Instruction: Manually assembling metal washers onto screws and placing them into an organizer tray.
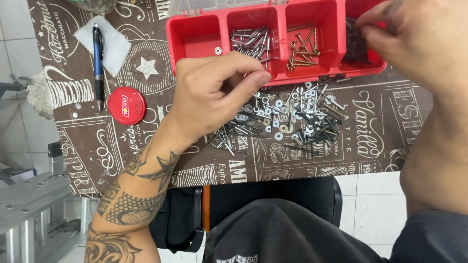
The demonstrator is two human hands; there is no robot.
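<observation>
Sorting of mixed fasteners is the step in hand, judged from how things lie: a loose pile (287,119) of screws, nails and washers rests on the tabletop (380,141) just below a red organizer (195,36), whose compartments already hold separated kinds. My left hand (214,92) sits at the left edge of the pile, wrist bent, forearm rising from the lower left; its grip is narrow, thumb and forefinger pinched together just above the fasteners, and what lies between them is too small to identify. My right hand (414,41) is raised over the organizer's rightmost compartment, which holds dark screws (358,46); its fingers curl down and inward in a narrow grip, and I cannot tell whether they hold anything. Silver nails (251,44) fill the second compartment, brass screws (304,46) the third, and a single washer (218,50) lies in the first. In my judgement the next move calls for a fine pinch on a single piece, a clean lift free of its neighbours, and a release over the matching compartment. A pen (98,58) on a white cloth and a red lid (126,105) lie well apart to the left.
</observation>
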